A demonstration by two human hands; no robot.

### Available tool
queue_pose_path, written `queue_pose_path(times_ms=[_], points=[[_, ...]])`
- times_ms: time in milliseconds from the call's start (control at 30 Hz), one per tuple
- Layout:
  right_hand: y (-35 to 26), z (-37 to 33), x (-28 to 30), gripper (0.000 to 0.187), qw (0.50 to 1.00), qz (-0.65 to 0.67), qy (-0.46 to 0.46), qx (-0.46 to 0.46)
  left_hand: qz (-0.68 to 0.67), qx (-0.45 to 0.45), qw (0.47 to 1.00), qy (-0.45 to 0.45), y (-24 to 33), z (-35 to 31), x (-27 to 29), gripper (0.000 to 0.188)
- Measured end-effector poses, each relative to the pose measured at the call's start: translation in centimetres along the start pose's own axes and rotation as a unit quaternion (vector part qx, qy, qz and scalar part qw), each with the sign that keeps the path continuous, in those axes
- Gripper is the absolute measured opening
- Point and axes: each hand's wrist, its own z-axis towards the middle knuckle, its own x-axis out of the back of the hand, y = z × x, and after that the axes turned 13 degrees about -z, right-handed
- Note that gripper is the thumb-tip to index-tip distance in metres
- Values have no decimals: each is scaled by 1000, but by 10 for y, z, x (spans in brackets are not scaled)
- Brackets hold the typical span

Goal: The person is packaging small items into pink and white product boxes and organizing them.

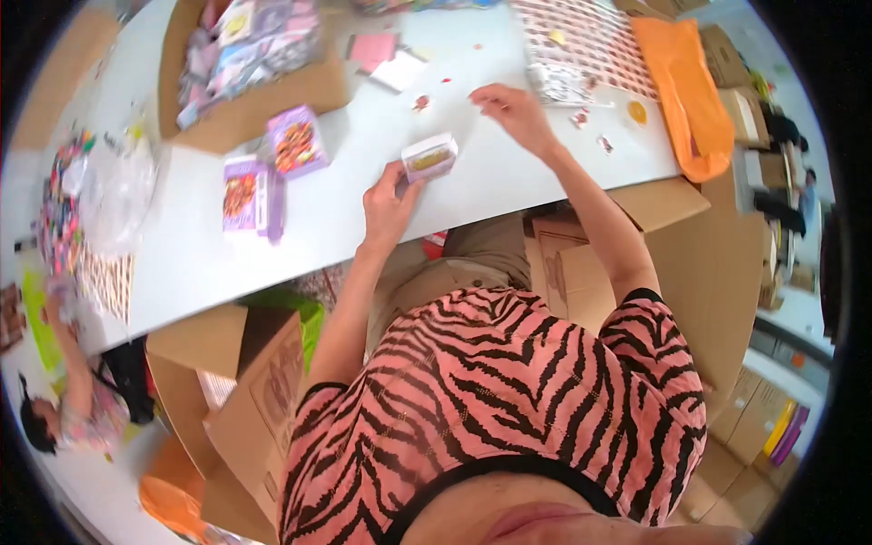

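Observation:
My left hand (389,202) grips a small white-and-purple carton (430,158) by its near left side, just above the table's front edge. A yellow-green panel or content shows on the carton's facing side; I cannot tell which. My right hand (513,113) is raised over the table to the right of the carton, with its fingers loosely bent and a little apart. Nothing shows between them. Two purple printed boxes, one upper (297,142) and one lower (252,198), are to the left of my left hand. Small red-and-white scraps (421,104) lie beyond the carton.
A cardboard box (331,77) full of small packets stands at the back left. Patterned sheets (590,41) and an orange bag (686,95) lie at the right. Open cartons (695,272) flank me below the table. Another person (73,400) is at the far left.

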Motion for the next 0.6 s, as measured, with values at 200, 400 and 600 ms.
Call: queue_pose_path(times_ms=[200,400,600], points=[[5,-21,-12,15,1000,-17,-16,-3,21,-33,999,-12,6,10,-19,27],[23,-33,-19,15,995,-67,-27,65,-26,-5,1000,-13,-13,12,-20,26],[19,-16,-19,16,994,-70,-65,62,22,-36,999,-3,-10,14,-17,29]])
